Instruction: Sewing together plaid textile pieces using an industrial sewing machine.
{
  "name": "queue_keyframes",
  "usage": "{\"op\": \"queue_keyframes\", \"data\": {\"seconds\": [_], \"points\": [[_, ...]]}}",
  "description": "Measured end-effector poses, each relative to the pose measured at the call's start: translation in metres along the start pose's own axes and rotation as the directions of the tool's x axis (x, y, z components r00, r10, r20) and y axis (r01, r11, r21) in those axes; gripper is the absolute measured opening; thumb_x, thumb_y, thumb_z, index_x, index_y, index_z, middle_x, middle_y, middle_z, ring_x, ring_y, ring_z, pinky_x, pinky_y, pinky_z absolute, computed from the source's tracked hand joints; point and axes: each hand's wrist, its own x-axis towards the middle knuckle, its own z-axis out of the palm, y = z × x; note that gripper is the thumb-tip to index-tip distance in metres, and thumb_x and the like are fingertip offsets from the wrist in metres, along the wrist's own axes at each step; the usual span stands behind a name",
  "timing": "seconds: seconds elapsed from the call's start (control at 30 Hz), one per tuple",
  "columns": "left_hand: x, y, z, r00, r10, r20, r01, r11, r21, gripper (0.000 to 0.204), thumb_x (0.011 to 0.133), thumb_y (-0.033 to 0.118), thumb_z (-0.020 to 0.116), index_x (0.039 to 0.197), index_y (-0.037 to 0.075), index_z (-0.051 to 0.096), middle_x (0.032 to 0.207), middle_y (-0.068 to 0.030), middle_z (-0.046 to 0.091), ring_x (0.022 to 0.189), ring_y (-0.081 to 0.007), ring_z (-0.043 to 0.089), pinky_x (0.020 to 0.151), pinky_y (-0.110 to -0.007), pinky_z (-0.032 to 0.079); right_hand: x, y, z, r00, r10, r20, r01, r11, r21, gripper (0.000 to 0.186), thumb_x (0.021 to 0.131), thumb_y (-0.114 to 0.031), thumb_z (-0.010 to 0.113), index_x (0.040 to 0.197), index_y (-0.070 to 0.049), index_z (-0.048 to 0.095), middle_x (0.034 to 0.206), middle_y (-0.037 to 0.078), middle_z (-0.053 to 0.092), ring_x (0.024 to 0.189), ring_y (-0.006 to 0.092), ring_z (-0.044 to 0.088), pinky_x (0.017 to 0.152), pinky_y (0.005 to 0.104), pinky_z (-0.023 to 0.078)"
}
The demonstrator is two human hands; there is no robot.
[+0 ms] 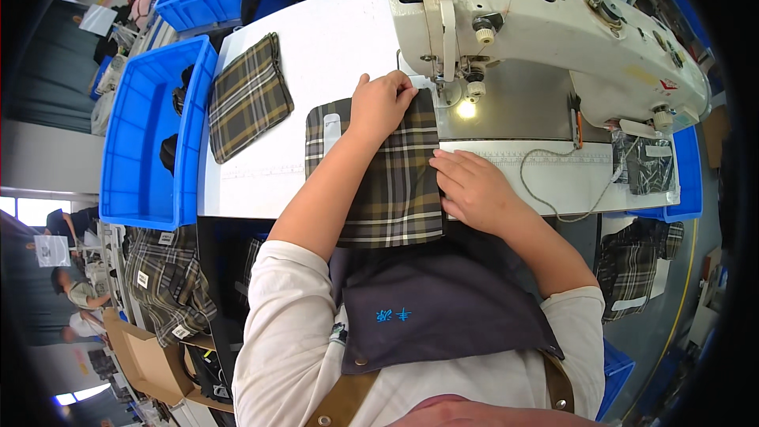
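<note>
A dark olive, black and white plaid cloth panel (387, 198) is laid on a white sewing table (316, 32), in front of a cream-white industrial sewing machine (545, 47), and its lower edge is carried past the table's front edge. The panel's upper right corner is touched by the left hand (385, 107), whose fingers are bunched together close to the needle area; whether cloth is pinched between them cannot be told. The panel's right edge is met by the fingertips of the right hand (476, 190), whose fingers are held side by side; whether the edge is gripped cannot be told either. A small pale strip (332, 128) is seen on the panel, beside the left forearm. A folded plaid cloth piece (251, 99) is set to the left, near a blue plastic bin (142, 198). To the right, orange-handled snips (578, 128) and a thin grey cord (541, 200) are placed on the table
</note>
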Motion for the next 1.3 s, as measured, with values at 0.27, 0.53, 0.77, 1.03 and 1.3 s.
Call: {"op": "queue_keyframes", "data": {"seconds": [0.27, 0.53, 0.77, 1.03, 1.3], "points": [[0.002, -0.001, 0.002, 0.999, 0.03, -0.012, -0.03, 0.999, 0.022, 0.013, 0.092, 0.021, 0.074, 0.089, 0.01, 0.068, 0.077, -0.0049, 0.072, 0.068, -0.028, 0.066, 0.093, -0.04, 0.045, 0.004, -0.001, -0.003, 1.0, 0.007, -0.007, -0.007, 1.0, 0.015, 0.039, 0.071, -0.015, 0.08, 0.103, 0.002, 0.067, 0.127, 0.017, 0.066, 0.127, 0.0326, 0.062, 0.108, 0.0444, 0.05], [-0.005, 0.008, 0.006, 0.939, 0.332, -0.095, -0.303, 0.924, 0.234, 0.007, 0.087, 0.009, 0.073, 0.092, 0.012, 0.069, 0.106, -0.0013, 0.072, 0.097, -0.0257, 0.063, 0.092, -0.041, 0.042, 0.002, -0.004, -0.003, 1.0, 0.004, 0.001, -0.004, 1.0, 0.011, 0.04, 0.069, -0.015, 0.083, 0.1, 0.002, 0.067, 0.126, 0.018, 0.067, 0.127, 0.0333, 0.061, 0.109, 0.0447, 0.049], [-0.034, 0.024, 0.002, 0.913, 0.407, -0.027, -0.406, 0.912, 0.058, 0.026, 0.089, 0.007, 0.071, 0.115, 0.01, 0.072, 0.12, -0.0022, 0.071, 0.109, -0.025, 0.063, 0.093, -0.043, 0.045, -0.014, -0.016, -0.007, 0.996, 0.074, 0.052, -0.073, 0.997, -0.008, 0.043, 0.07, -0.018, 0.084, 0.104, 0.001, 0.067, 0.132, 0.016, 0.065, 0.133, 0.0324, 0.057, 0.113, 0.0471, 0.045], [-0.025, 0.017, 0.007, 0.905, 0.419, -0.072, -0.42, 0.908, 0.004, 0.025, 0.091, 0.009, 0.071, 0.116, 0.009, 0.072, 0.121, -0.0028, 0.071, 0.107, -0.0256, 0.063, 0.092, -0.041, 0.045, -0.013, -0.015, -0.003, 0.991, 0.128, 0.042, -0.127, 0.991, -0.034, 0.041, 0.073, -0.017, 0.082, 0.106, 0.001, 0.066, 0.137, 0.016, 0.062, 0.136, 0.0317, 0.055, 0.115, 0.0478, 0.044], [-0.022, 0.016, 0.008, 0.899, 0.43, -0.079, -0.432, 0.902, -0.005, 0.026, 0.091, 0.01, 0.071, 0.117, 0.01, 0.072, 0.12, -0.003, 0.071, 0.107, -0.026, 0.063, 0.092, -0.04, 0.045, -0.011, -0.015, -0.001, 0.989, 0.149, 0.004, -0.149, 0.989, 0.006, 0.04, 0.067, -0.008, 0.078, 0.103, 0.003, 0.065, 0.139, 0.017, 0.061, 0.135, 0.0351, 0.056, 0.113, 0.0501, 0.047]]}}
